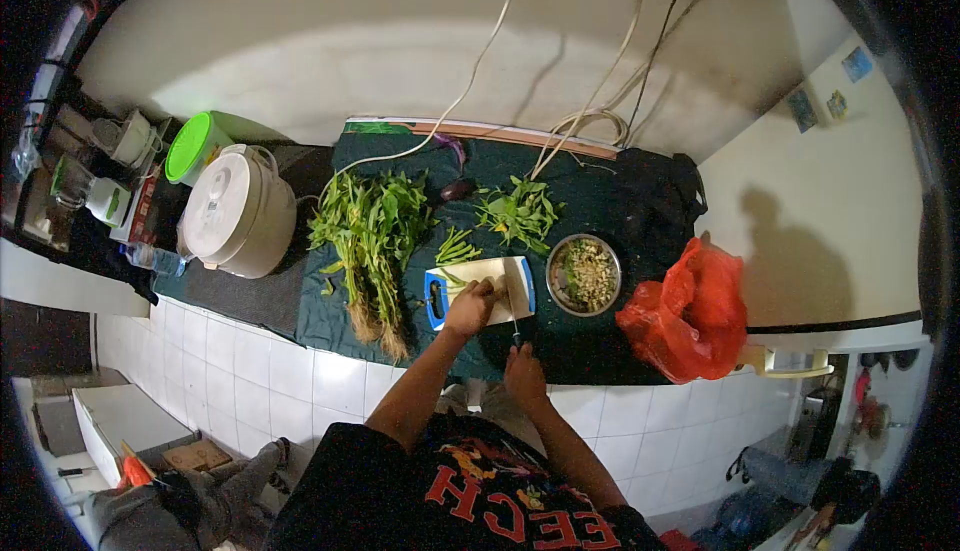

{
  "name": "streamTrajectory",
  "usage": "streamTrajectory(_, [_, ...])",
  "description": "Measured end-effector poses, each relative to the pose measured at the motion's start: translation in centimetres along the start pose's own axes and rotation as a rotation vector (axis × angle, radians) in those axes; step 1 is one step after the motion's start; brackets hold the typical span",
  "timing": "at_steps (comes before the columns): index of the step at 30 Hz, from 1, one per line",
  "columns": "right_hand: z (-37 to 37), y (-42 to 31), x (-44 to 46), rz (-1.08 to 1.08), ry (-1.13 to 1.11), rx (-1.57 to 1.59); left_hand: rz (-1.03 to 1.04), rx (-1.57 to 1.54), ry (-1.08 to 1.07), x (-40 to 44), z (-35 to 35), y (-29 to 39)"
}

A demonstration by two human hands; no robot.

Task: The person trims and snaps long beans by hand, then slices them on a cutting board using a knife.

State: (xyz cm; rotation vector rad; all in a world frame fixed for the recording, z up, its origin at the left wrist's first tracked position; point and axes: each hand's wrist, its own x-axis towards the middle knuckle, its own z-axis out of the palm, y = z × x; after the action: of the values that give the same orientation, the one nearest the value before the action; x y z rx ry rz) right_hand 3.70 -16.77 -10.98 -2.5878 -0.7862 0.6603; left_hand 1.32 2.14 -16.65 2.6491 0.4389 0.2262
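Note:
A white cutting board (470, 273) with blue ends lies on the dark green cloth. My left hand (472, 307) is closed over the board, its fingers bent down; what they press on is mostly hidden. My right hand (523, 371) is wrapped round the handle of a knife (514, 301), whose blade stands over the board's right part. Cut green stems (457, 247) lie at the board's upper left edge. Right of the board, a metal bowl (584, 274) holds chopped pale and green pieces. Picked green leaves (521, 215) lie above the board.
Leafy greens with roots (372, 241) lie left of the board. An eggplant (458, 189) is behind it. A red plastic bag (690, 311) sits at the right. A white rice cooker (240, 211) and a green-lidded container (191, 148) stand left. Cables hang behind.

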Motion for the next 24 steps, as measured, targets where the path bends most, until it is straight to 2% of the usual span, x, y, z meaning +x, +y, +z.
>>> streamTrajectory(4, [-1.3, -0.3, 1.9, -0.032, 0.023, 0.041, 0.017, 0.005, -0.021, -0.3, -0.5, 0.0])
streamTrajectory(6, [-2.2, -0.2, 2.4, -0.241, 0.102, -0.187, 0.009, 0.012, -0.029, -0.4, -0.4, 0.1])
streamTrajectory(10, [-1.9, -0.4, 2.0, -0.172, 0.079, -0.149, -0.036, -0.066, 0.069, -0.7, 0.6, -0.2])
streamTrajectory(12, [-0.3, -0.2, 1.2, -0.005, 0.019, 0.011, -0.061, -0.052, 0.084, -0.9, 0.7, -0.3])
streamTrajectory(15, [0.4, 0.4, 1.0, 0.071, 0.001, 0.012, -0.048, -0.064, 0.144, -0.9, 0.7, -0.3])
streamTrajectory(19, [0.0, 0.3, 3.5, -0.043, 0.049, -0.002, -0.028, -0.093, 0.075, -1.0, -0.2, -0.3])
streamTrajectory(21, [-0.7, -0.1, 4.0, -0.212, 0.141, -0.013, -0.051, -0.104, 0.029, -0.8, -0.7, 0.1])
streamTrajectory(24, [-1.9, -1.4, 2.6, -0.108, 0.078, -0.064, -0.141, -0.197, 0.028, -1.0, -1.0, 0.3])
